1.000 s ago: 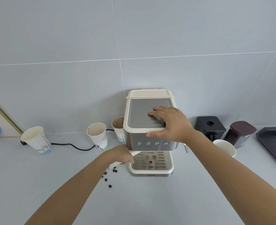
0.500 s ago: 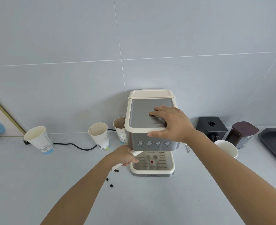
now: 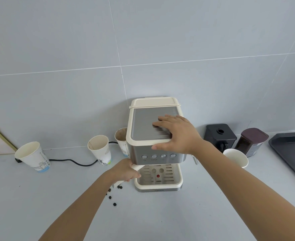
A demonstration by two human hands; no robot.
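Note:
A cream and steel espresso machine (image 3: 143,126) stands against the tiled wall on the grey counter. My right hand (image 3: 176,134) lies flat on its grey top, fingers straight, thumb over the front edge above the round buttons. My left hand (image 3: 124,171) grips the cream portafilter handle (image 3: 136,167), which sticks out to the left from under the machine's head. The portafilter's basket is hidden under the machine. Below it sits the slotted drip tray (image 3: 162,176) with a red dot.
Three used paper cups (image 3: 33,157) (image 3: 100,152) (image 3: 121,139) stand left of the machine, with a black cable (image 3: 73,162) behind them. Several coffee beans (image 3: 114,204) lie by my left wrist. Right: a white cup (image 3: 236,157), black grinder (image 3: 219,134), dark jar (image 3: 251,140), black tray (image 3: 290,148).
Both hands keep their hold and the machine stays put. My left hand has shifted slightly with the handle; the view has drifted a little.

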